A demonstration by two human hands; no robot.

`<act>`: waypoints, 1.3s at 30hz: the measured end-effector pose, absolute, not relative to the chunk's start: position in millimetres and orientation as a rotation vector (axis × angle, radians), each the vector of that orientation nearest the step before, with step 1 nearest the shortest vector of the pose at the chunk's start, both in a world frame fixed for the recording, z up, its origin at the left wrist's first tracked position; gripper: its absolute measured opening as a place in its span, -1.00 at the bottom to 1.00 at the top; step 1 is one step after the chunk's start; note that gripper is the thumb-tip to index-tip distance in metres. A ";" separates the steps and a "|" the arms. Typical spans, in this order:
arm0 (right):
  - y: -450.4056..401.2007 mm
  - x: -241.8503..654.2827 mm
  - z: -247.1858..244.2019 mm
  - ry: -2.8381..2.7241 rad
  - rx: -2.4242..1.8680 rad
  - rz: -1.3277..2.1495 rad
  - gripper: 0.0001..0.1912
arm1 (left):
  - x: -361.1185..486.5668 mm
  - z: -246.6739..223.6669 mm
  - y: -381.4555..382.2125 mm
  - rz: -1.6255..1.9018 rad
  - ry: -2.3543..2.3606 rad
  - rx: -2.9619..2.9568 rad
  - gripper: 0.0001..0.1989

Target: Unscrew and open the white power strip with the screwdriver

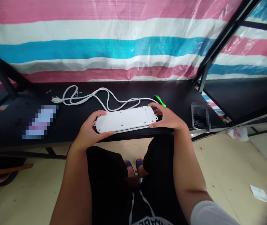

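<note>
A white power strip lies across the front part of the black table, its screwed back face up. My left hand grips its left end, thumb along the near edge and fingers at the far edge. My right hand holds the right end the same way. From that right end a white cable runs behind the strip in loose loops to a plug at the left. A screwdriver with a green and black handle lies just behind my right hand, partly hidden.
The black table has a blurred phone-like object at the left and another blurred framed object at the right edge. Black metal posts and a striped plastic sheet stand behind.
</note>
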State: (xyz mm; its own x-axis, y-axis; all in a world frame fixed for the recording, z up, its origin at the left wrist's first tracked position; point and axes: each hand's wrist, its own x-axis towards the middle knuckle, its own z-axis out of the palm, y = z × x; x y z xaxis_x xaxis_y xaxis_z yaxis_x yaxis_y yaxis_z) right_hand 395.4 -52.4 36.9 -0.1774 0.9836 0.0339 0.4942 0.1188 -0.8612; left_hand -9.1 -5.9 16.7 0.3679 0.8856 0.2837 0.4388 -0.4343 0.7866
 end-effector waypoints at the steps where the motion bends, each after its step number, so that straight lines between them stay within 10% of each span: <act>1: -52.5 395.2 37.1 -1.755 -1.436 0.971 0.13 | -9.1 16.3 -5.6 0.959 1.133 2.027 -0.16; 39: -56.6 401.0 39.0 -1.744 -1.519 1.093 0.07 | -7.6 10.4 -10.6 1.026 1.076 1.998 -0.08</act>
